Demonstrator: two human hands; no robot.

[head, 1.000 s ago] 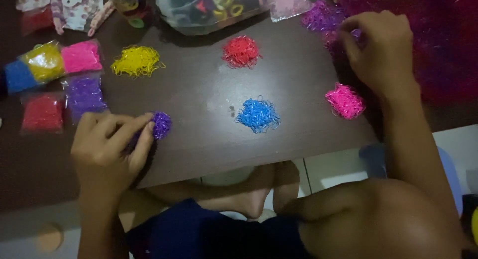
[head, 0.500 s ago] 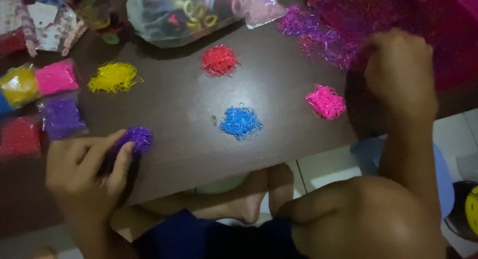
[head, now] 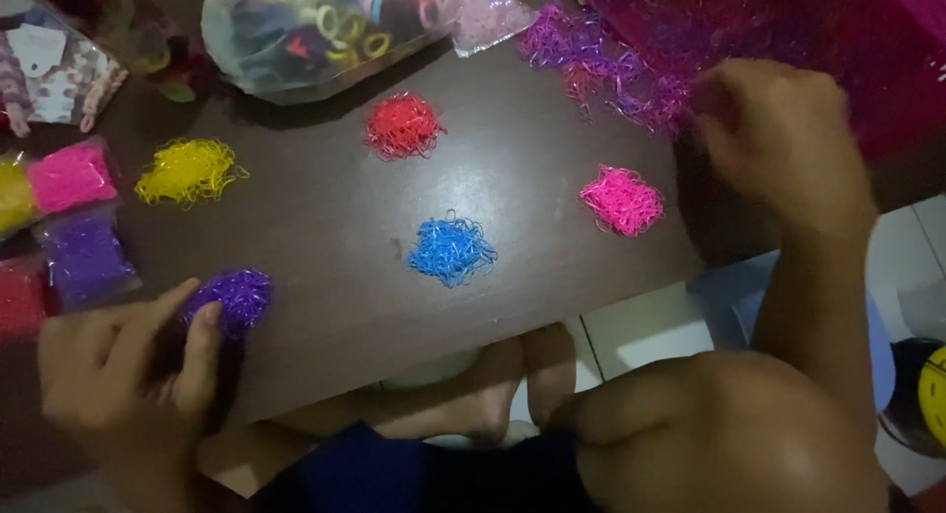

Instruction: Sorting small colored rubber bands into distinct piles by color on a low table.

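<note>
Purple bands in a small heap [head: 235, 298] lie at the near left edge of our dark table [head: 532, 178], our left hand [head: 128, 365] touching them with thumb and forefinger apart. Our right hand [head: 778, 138], fingers curled together, reaches the mixed purple-pink tangle [head: 601, 65] at the far right edge. Between them sit blue [head: 451, 249], pink [head: 622, 199], red [head: 401, 126] and yellow [head: 187, 170] heaps.

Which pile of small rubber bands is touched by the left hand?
The purple pile at the table's near edge: the left hand's fingertips rest on it. The yellow, red, blue and pink piles lie untouched.
</note>
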